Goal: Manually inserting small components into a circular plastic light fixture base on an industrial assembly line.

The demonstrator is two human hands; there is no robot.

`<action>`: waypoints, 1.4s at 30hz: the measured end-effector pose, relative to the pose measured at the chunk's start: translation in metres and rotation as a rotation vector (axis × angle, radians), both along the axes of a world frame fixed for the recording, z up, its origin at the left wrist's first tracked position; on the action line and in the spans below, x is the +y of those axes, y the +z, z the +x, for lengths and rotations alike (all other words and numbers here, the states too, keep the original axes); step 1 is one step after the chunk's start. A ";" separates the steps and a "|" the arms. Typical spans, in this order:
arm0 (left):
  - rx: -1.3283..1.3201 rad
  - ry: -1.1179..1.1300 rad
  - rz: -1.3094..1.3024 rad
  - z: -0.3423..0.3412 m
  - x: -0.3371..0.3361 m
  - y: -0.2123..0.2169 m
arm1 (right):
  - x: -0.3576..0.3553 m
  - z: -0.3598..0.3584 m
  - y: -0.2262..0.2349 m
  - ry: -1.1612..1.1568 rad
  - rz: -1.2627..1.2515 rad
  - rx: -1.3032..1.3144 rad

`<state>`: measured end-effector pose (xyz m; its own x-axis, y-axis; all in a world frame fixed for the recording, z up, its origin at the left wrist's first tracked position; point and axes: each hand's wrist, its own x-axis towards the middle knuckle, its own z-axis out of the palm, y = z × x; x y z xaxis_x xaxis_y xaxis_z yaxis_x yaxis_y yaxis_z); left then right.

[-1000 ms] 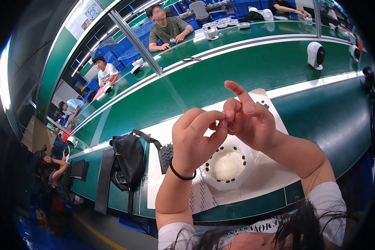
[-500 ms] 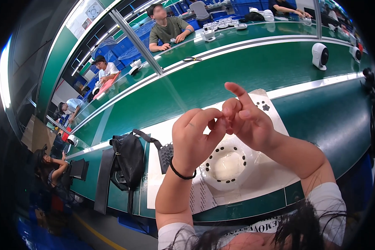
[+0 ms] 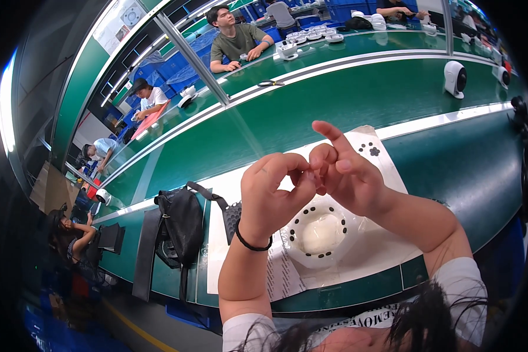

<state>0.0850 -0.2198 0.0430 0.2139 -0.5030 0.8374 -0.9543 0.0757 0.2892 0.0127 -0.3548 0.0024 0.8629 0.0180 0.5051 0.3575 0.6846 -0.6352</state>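
Around the wrist of the left hand (image 3: 273, 188), left of the frame's centre, I can see a thin black band (image 3: 251, 246), round like a cord. A small faint mark shows on the back of that hand; the right hand (image 3: 355, 182) is bare too. Short white sleeves (image 3: 462, 287) leave the forearms uncovered, down at the lower edge and lower right. Between them the pale shirt (image 3: 358, 322) carries dark printed lettering, with loose hair (image 3: 419, 320) straggling across it.
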 end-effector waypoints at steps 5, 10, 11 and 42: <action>-0.026 0.000 -0.028 0.002 0.000 -0.001 | 0.001 0.001 0.001 0.007 0.007 0.006; -0.006 -0.005 -0.015 -0.002 0.001 0.002 | -0.001 0.002 -0.001 0.013 0.008 -0.007; 0.011 -0.013 -0.001 -0.002 0.001 0.002 | -0.002 0.002 -0.001 0.012 0.008 -0.006; -0.128 -0.153 -0.045 -0.011 0.001 0.005 | -0.005 0.000 -0.002 0.432 0.157 -0.077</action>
<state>0.0737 -0.2192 0.0485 0.0286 -0.4830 0.8752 -0.9594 0.2325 0.1596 0.0126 -0.3602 0.0006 0.7530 0.2856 0.5928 0.0608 0.8669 -0.4948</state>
